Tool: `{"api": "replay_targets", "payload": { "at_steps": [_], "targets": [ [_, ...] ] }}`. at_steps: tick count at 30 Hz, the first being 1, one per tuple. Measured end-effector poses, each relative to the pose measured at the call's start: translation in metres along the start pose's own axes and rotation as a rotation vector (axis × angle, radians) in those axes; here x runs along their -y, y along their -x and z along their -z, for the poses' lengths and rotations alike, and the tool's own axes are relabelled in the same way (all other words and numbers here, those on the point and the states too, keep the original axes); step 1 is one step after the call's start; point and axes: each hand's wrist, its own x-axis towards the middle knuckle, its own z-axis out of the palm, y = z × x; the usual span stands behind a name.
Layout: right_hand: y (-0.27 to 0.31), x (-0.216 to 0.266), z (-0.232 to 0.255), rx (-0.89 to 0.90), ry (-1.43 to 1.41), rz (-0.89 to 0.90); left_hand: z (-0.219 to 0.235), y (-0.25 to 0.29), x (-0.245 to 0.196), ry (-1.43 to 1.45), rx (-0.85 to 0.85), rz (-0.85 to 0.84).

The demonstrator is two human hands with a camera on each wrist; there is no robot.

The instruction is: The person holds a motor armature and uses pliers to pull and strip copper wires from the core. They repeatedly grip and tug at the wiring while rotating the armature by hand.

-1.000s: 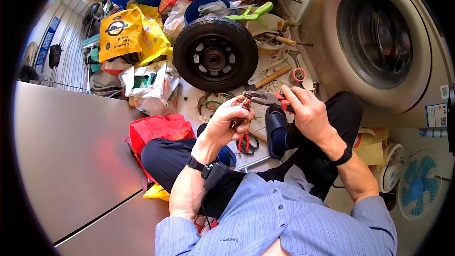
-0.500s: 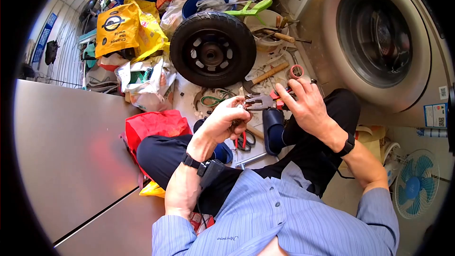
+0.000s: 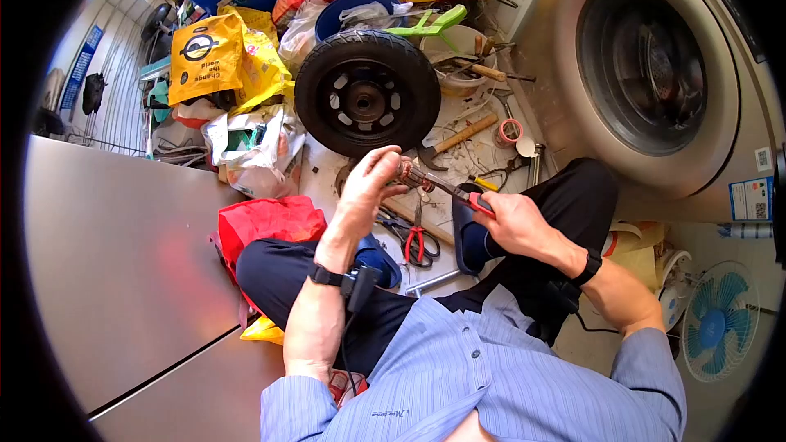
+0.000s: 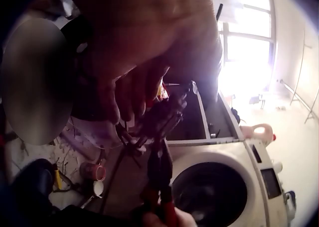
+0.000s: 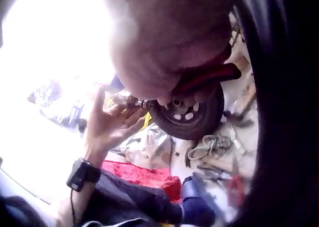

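Note:
My left hand [image 3: 360,192] holds a small, dirty, reddish-brown metal part [image 3: 413,177] between thumb and fingers, above the floor between the knees. From the right, my right hand [image 3: 520,225] grips red-handled pliers [image 3: 446,186], their dark nose reaching the part. In the left wrist view the pliers [image 4: 160,165] stand nearly upright, nose against the blurred part [image 4: 162,118]. The right wrist view shows the open-palmed side of the left hand [image 5: 107,130] around the part, and a red handle [image 5: 212,80] under the right hand [image 5: 174,43].
Beyond the hands a black-tyred wheel [image 3: 367,93] lies on the floor. A hammer [image 3: 463,137], tape roll [image 3: 509,131] and red-handled cutting tool [image 3: 419,241] lie around. A washing machine [image 3: 565,98] stands right, a red bag [image 3: 270,229] by the left knee, a fan [image 3: 720,319] at lower right.
My right hand has come down and swung the plier handles lower, so the pliers now slant down to the right. The left hand has risen slightly and turned, its fingers pointing more upward.

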Motion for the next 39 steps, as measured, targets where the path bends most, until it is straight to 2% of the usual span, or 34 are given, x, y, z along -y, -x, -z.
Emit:
{"api": "replay_targets", "payload": {
  "at_steps": [1, 3, 5, 6, 10, 13, 15, 17, 19, 21, 24, 27, 29, 30, 31, 32, 33, 34, 35, 36, 37, 39],
  "targets": [
    [0.0, 0.005, -0.003, 0.056, -0.053, -0.071, -0.006, -0.002, 0.007, -0.073, -0.063, -0.085],
    [-0.002, 0.011, -0.016, 0.098, -0.19, -0.16, -0.023, -0.003, 0.015, 0.049, -0.089, -0.09],
    [-0.001, 0.019, -0.028, 0.038, -0.206, -0.125, -0.029, -0.008, 0.026, -0.111, -0.201, -0.171],
    [-0.003, 0.024, -0.029, 0.053, -0.25, -0.143, -0.032, -0.008, 0.021, -0.166, -0.223, -0.155],
    [-0.008, 0.031, -0.038, 0.105, -0.42, -0.209, -0.043, -0.011, 0.013, -0.147, -0.332, -0.254],
    [-0.008, 0.035, -0.044, 0.07, -0.48, -0.18, -0.037, -0.023, 0.016, -0.178, -0.409, -0.23],
    [-0.01, 0.034, -0.05, 0.047, -0.531, -0.162, -0.032, -0.03, 0.016, -0.131, -0.408, -0.221],
    [-0.013, 0.037, -0.045, 0.088, -0.586, -0.201, -0.026, -0.036, 0.012, 0.154, -0.251, -0.069],
    [-0.012, 0.04, -0.044, 0.089, -0.594, -0.216, -0.031, -0.037, 0.006, 0.205, -0.209, -0.069],
    [-0.012, 0.042, -0.039, 0.094, -0.593, -0.228, -0.032, -0.039, 0.005, 0.37, -0.063, -0.034],
    [-0.008, 0.046, -0.035, 0.069, -0.625, -0.221, -0.037, -0.044, 0.004, 0.468, -0.061, -0.012],
    [-0.006, 0.049, -0.037, 0.025, -0.612, -0.2, -0.032, -0.052, 0.007, 0.417, -0.072, 0.02],
    [-0.007, 0.049, -0.044, 0.103, -0.865, -0.325, -0.027, -0.058, 0.011, 0.384, -0.084, 0.027],
    [-0.008, 0.05, -0.047, 0.208, -1.033, -0.466, -0.029, -0.06, 0.01, 0.356, -0.097, 0.037],
    [-0.008, 0.052, -0.048, 0.192, -1.038, -0.489, -0.033, -0.06, 0.01, 0.328, -0.108, 0.052],
    [-0.009, 0.053, -0.046, 0.056, -0.833, -0.367, -0.039, -0.061, 0.011, 0.299, -0.227, 0.046],
    [-0.005, 0.057, -0.045, -0.068, -0.632, -0.255, -0.036, -0.062, 0.017, 0.296, -0.225, 0.054],
    [0.001, 0.053, -0.052, -0.07, -0.638, -0.262, -0.031, -0.062, 0.023, 0.283, -0.21, 0.077],
    [0.002, 0.041, -0.06, -0.164, -0.448, -0.192, -0.028, -0.068, 0.024, 0.269, -0.189, 0.083],
    [0.001, 0.04, -0.058, -0.248, -0.254, -0.12, -0.034, -0.066, 0.024, 0.238, -0.265, 0.074],
    [0.002, 0.04, -0.057, -0.247, -0.252, -0.121, -0.037, -0.067, 0.026, 0.24, -0.276, 0.067],
    [-0.001, 0.043, -0.046, 0.096, -0.761, -0.352, -0.041, -0.07, 0.026, 0.241, -0.28, 0.03]
  ]
}}
